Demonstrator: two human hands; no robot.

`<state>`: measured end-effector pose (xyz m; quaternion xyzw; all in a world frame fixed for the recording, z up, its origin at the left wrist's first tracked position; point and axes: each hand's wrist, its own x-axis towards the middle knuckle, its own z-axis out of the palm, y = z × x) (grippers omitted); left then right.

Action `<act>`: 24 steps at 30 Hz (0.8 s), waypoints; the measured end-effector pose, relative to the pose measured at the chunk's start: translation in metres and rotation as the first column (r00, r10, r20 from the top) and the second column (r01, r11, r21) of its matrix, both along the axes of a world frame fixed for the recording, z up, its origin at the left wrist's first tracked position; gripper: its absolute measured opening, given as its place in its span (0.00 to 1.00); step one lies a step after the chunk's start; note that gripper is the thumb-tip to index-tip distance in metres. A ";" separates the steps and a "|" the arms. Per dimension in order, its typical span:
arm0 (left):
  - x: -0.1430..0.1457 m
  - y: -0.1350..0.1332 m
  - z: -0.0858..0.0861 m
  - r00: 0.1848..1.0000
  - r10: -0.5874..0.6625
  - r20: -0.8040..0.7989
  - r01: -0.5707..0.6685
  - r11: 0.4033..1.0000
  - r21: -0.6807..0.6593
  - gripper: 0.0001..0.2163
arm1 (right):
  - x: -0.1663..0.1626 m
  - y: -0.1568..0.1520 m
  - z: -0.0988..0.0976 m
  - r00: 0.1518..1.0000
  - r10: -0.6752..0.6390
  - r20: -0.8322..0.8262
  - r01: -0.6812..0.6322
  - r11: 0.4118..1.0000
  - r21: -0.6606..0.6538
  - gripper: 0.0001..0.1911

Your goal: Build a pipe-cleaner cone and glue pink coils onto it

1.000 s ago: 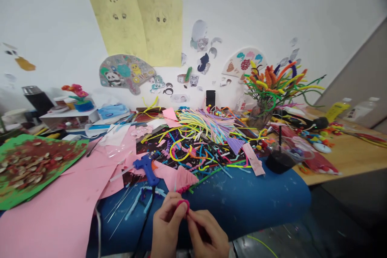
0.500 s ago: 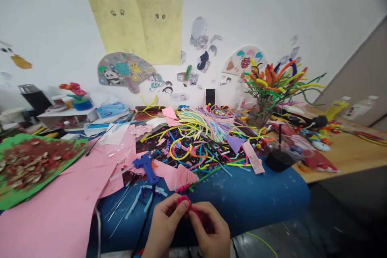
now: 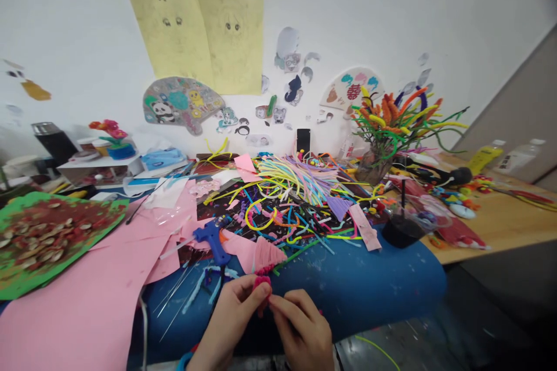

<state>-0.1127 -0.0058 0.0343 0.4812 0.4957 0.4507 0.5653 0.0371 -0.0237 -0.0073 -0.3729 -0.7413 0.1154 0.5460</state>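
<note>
Between the thumb and fingers of my left hand [image 3: 237,307] is a dark pink fuzzy pipe cleaner piece [image 3: 261,285], bent into a small bunched shape. My right hand [image 3: 302,324] pinches at the lower right side of the same piece, its thumb and index fingertips pressed together; the bit between them is mostly hidden. Just beyond my hands lies a pink wrapped cone [image 3: 268,255] with a darker pink fuzzy rim. A blue hot glue gun [image 3: 215,240] rests left of that cone, its cord running down past my left hand.
A heap of pipe cleaners [image 3: 300,179] covers the table's middle. Pink paper [image 3: 91,278] and a green sheet with brown pieces [image 3: 100,208] lie left. At right stand a black cup [image 3: 401,231] and a vase of pipe-cleaner flowers [image 3: 372,168]. Thin wires [image 3: 174,295] lie on the blue mat [image 3: 369,284].
My right hand has drawn slightly down and away from my left, and its fingers are more closed. The dark pink piece has turned a little in my left fingers. The view shifted slightly.
</note>
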 end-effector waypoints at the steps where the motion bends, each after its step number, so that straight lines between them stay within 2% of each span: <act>1: -0.003 0.001 0.002 1.000 -0.026 -0.012 0.026 1.000 0.000 0.21 | 0.001 0.000 0.003 0.999 0.032 -0.005 -0.032 0.999 -0.018 0.11; 5: -0.015 0.006 0.007 0.977 -0.179 -0.116 0.183 0.983 0.021 0.18 | 0.008 0.003 0.016 0.994 0.084 -0.073 -0.087 0.995 -0.050 0.05; 7: -0.021 0.008 0.010 0.946 -0.259 -0.193 0.270 0.963 0.031 0.17 | 0.011 0.005 0.023 0.992 0.100 -0.072 -0.104 0.993 -0.055 0.06; 11: -0.027 0.010 0.021 0.876 -0.357 -0.323 0.386 0.922 0.027 0.15 | 0.018 0.008 0.036 0.969 0.246 0.031 -0.245 0.968 -0.053 0.11; 15: -0.028 0.010 0.031 0.818 -0.427 -0.385 0.464 0.886 0.002 0.13 | 0.022 0.009 0.044 0.930 0.351 0.107 -0.347 0.936 -0.053 0.09; 19: -0.027 0.012 0.036 0.793 -0.446 -0.416 0.488 0.873 -0.006 0.12 | 0.019 0.008 0.045 0.945 0.322 0.058 -0.318 0.945 -0.072 0.08; 24: -0.028 0.010 0.039 0.773 -0.472 -0.425 0.505 0.862 -0.038 0.09 | 0.014 0.004 0.044 0.983 0.176 0.059 -0.169 0.979 -0.116 0.17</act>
